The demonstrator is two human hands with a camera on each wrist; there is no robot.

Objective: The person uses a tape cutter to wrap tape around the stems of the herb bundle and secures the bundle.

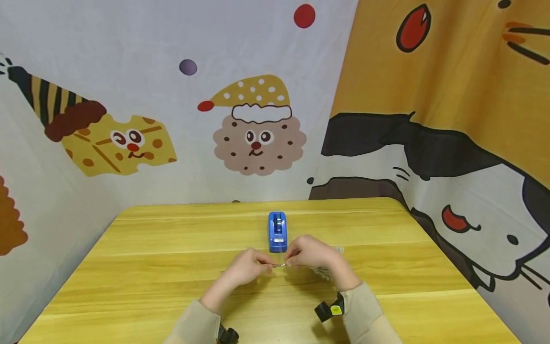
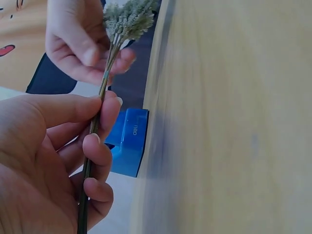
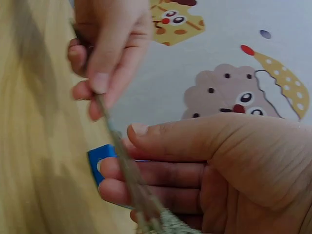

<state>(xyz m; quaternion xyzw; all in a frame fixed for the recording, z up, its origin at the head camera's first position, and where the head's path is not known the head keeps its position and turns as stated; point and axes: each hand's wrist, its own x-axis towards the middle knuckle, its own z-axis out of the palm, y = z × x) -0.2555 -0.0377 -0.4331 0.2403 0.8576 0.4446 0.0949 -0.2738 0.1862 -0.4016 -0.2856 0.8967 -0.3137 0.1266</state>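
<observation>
The left hand (image 1: pixel 249 266) has its thumb and curled fingers closed firmly round the thin stems of a flower bunch (image 2: pixel 130 20). Rightward from its fingertips, a small pale band (image 2: pixel 106 75) wraps the stems between the hands. Just beyond that gap sits a blue tape dispenser (image 1: pixel 277 241). The right hand (image 1: pixel 310 252) is loosely open, fingers fairly straight against the stems; the pale green heads lie beside its wrist.
</observation>
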